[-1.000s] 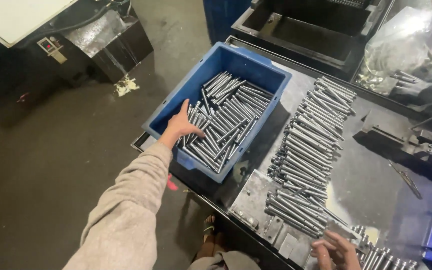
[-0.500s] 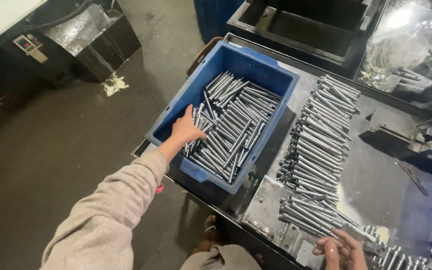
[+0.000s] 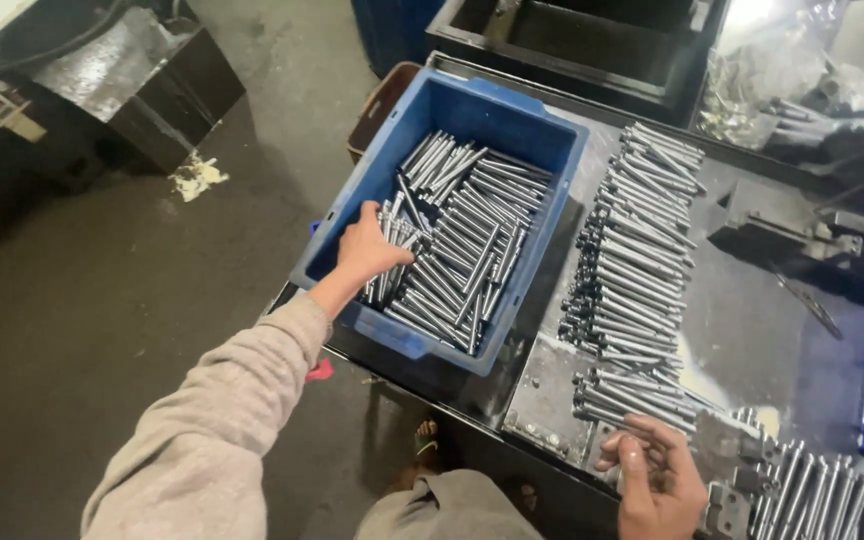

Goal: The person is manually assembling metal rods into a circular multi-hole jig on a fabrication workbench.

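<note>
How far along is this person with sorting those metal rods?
Done: a long row of rods already lies side by side on the dark table. In hand: the left hand reaches into the blue bin, closing on rods; the right hand rests at the row's near end. Left: the bin holds many loose rods.

The left hand (image 3: 372, 250) reaches into a blue bin (image 3: 492, 110) and rests on loose metal rods (image 3: 472, 235) inside. The right hand (image 3: 657, 480) touches the near end of a long row of rods (image 3: 632, 270) laid across the dark desk (image 3: 762, 320).
</note>
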